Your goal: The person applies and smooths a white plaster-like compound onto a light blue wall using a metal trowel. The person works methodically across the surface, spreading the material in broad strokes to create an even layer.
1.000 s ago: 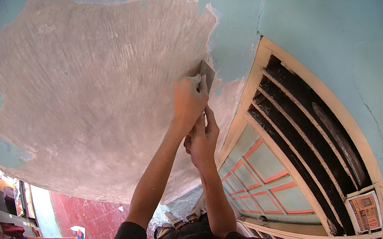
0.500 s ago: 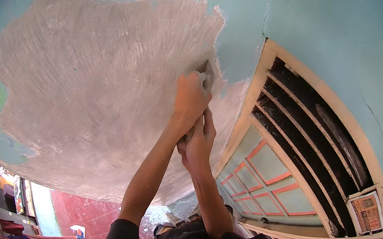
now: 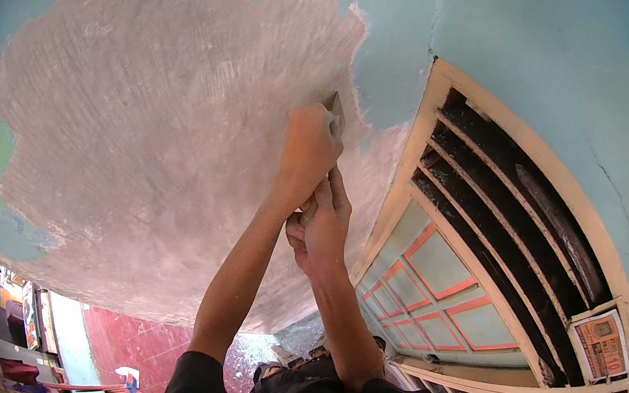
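Observation:
In front of me is a blue-green wall [image 3: 390,86] with a large grey-pink bare patch [image 3: 166,111], rough and streaked. My left hand [image 3: 311,146], uppermost, is closed around a scraper with a grey metal blade [image 3: 337,106]. Its blade shows above my fist, by the right border of the patch, where the paint edge is ragged. Just below, under my left wrist, my right hand [image 3: 324,226] is closed with its fingers curled. A small pale bit shows at those fingers, but what they grip is mostly hidden.
To the right stands a cream wooden frame [image 3: 412,130] with dark slatted vents [image 3: 522,209] and an orange-and-grey panelled section [image 3: 437,294]. A printed paper [image 3: 600,347] hangs on it. Below lies a red floor [image 3: 132,348] with pale debris [image 3: 247,360].
Both hands have shifted slightly left, and my left hand with the scraper is a little higher. My right hand's fingers have moved on their grip below the left wrist.

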